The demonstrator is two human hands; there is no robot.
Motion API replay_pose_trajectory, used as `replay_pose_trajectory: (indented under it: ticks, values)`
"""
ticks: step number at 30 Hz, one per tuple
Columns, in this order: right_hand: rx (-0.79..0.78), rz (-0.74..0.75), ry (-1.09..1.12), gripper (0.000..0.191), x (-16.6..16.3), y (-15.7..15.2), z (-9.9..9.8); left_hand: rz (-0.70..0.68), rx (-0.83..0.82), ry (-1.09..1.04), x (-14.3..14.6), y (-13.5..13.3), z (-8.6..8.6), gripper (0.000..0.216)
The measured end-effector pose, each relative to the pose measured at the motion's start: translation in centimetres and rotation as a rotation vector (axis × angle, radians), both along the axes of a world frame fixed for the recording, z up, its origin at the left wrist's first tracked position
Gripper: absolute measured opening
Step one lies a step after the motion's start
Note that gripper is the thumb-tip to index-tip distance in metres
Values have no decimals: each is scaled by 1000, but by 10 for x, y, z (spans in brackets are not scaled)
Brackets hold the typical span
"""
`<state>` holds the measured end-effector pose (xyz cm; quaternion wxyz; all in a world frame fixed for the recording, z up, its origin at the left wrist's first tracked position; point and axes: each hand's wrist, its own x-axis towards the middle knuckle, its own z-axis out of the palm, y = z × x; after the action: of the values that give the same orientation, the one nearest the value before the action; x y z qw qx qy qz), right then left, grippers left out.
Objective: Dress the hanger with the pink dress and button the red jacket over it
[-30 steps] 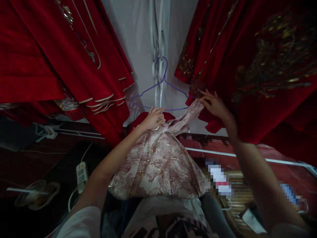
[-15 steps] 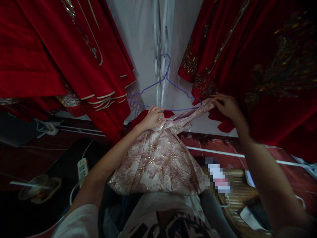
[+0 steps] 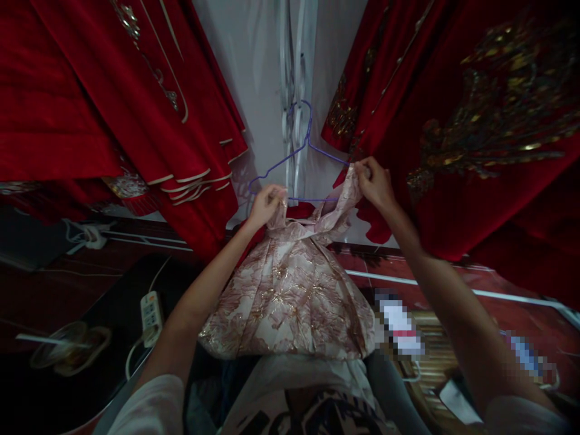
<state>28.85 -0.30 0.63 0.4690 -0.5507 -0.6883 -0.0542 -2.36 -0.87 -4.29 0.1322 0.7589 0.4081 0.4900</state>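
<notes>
Left hand (image 3: 266,205), raised from the dress (image 3: 292,296), now pinches one strap (image 3: 283,209); right hand (image 3: 375,182), drawn inward, pinches the other strap (image 3: 350,192); both thus stand raised, hanger (image 3: 309,128) beyond the grips.

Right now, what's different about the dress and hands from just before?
The right hand moved left, swinging its shoulder strap inward and more upright. The left hand shifted left and now pinches the other shoulder strap up. The dress's skirt and the red clothes stayed about where they were.
</notes>
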Motion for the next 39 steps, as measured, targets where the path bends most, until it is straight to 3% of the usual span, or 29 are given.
replay_pose_trajectory:
  ticks: [4,7,11,16,19,23,27,30,32,35,37,39]
  values:
    - [-12,47,35,34,1,-2,3,508,59,-164,-61,25,-26,23]
    - [-21,62,49,36,0,-2,3,626,-35,-226,-91,33,-51,21]
    - [-56,69,39,40,2,3,0,567,-135,-297,-98,32,-69,23]
    - [-61,58,28,40,5,5,0,513,-45,-313,-92,34,-62,28]
    - [-60,53,26,39,5,1,2,481,11,-269,-90,37,-46,29]
    - [-57,59,21,40,3,-4,2,414,94,-189,-75,37,-14,28]
    - [-61,68,34,39,3,-2,-1,206,84,-113,-54,36,20,31]
    - [-66,85,45,38,6,0,-2,85,1,-108,-57,36,29,36]
    - [-77,101,47,36,6,3,-3,85,-63,-204,-71,36,22,40]
    - [-77,118,57,36,6,7,-5,86,-292,-297,-99,29,-7,39]
    - [-77,122,65,36,5,10,-8,10,-468,-99,-115,19,-32,32]
    - [-79,128,71,37,5,14,-10,-75,-459,169,-124,8,-53,40]
